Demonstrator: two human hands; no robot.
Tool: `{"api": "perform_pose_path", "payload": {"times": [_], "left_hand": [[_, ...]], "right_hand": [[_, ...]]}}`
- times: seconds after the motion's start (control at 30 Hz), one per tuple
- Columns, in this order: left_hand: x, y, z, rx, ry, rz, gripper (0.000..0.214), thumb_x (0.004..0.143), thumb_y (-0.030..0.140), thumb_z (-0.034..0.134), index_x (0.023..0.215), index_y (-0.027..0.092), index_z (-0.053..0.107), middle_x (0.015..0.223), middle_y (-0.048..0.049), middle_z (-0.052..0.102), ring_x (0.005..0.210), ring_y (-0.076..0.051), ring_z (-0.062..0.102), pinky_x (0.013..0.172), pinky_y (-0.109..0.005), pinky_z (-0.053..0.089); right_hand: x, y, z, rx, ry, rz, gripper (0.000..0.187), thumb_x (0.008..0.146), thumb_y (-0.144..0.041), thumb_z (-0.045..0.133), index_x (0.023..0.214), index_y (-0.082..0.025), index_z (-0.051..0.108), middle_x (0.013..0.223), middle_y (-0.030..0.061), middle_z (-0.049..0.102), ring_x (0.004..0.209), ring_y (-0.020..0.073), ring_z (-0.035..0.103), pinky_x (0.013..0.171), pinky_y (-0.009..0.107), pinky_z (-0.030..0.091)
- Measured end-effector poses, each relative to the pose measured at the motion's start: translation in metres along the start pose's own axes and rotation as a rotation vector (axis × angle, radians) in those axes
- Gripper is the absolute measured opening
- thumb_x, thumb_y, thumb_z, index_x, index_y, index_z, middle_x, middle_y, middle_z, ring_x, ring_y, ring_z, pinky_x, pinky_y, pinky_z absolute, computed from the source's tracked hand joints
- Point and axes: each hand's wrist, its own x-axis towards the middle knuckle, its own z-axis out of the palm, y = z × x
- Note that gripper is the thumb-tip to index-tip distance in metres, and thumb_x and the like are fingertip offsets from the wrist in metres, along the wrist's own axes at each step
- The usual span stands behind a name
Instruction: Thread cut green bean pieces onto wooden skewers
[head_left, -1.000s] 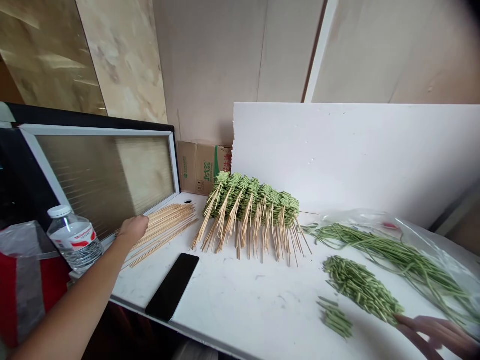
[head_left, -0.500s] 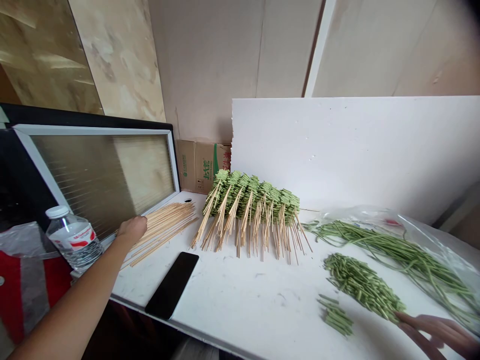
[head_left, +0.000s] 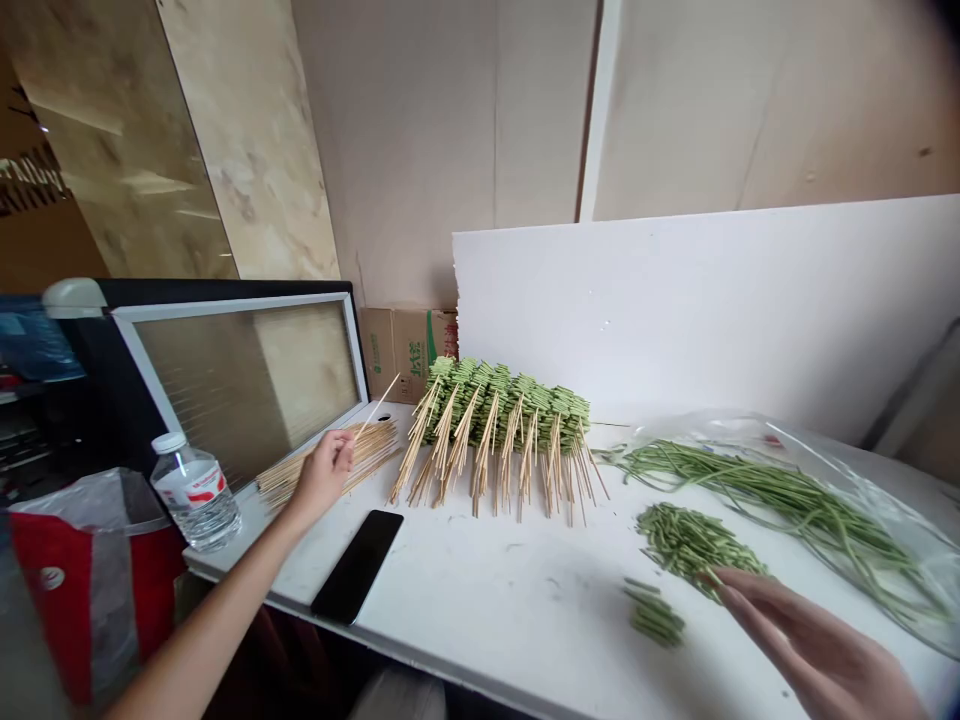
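A thin bamboo skewer (head_left: 377, 405) slants up from my left hand (head_left: 330, 465), which is closed on it above a spread of loose skewers (head_left: 384, 438). At the near edge of a pile of cut garlic scapes (head_left: 686, 540), the fingertips of my right hand (head_left: 810, 630) are pinched on a short green garlic scape piece (head_left: 709, 576). A small row of cut pieces (head_left: 652, 612) lies left of that hand. Loaded skewers (head_left: 510, 395) are stacked at the back, green ends against the white board and bare sticks pointing forward.
A black phone (head_left: 358, 565) lies near the front edge. At the left stand a water bottle (head_left: 196, 495), a framed panel (head_left: 247, 370) and a red bin (head_left: 56, 570). Long garlic scapes (head_left: 772, 490) lie on clear plastic at the right. A cardboard box (head_left: 405, 345) stands behind.
My left hand has lifted off the loose skewers and moved right with one skewer in it. My right hand has shifted left along the pile's near edge. The view has shifted too.
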Motion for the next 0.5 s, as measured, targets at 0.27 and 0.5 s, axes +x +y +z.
{"api": "perform_pose_path", "payload": {"times": [0.27,0.5], "left_hand": [[-0.078,0.172,0.048,-0.309,-0.167,0.118,0.034,0.104,0.042,0.046,0.113,0.017,0.068,0.086,-0.0065,0.07,0.076,-0.019,0.067,0.068,-0.028,0.054],[-0.146,0.251,0.071,-0.388,-0.395,0.246,0.025,0.103,0.037,0.051,0.101,0.021,0.07,0.092,-0.0088,0.071,0.077,-0.019,0.069,0.069,-0.026,0.057]], "right_hand": [[-0.001,-0.039,0.014,0.529,-0.108,0.229,0.051,0.06,-0.058,0.092,0.099,-0.026,0.084,0.1,0.0103,0.08,0.093,0.0325,0.073,0.079,0.041,0.062],[-0.002,-0.039,-0.007,0.847,-0.142,0.238,0.04,0.068,-0.056,0.092,0.09,-0.023,0.084,0.09,0.0091,0.073,0.086,0.0248,0.063,0.064,0.031,0.052]]}}
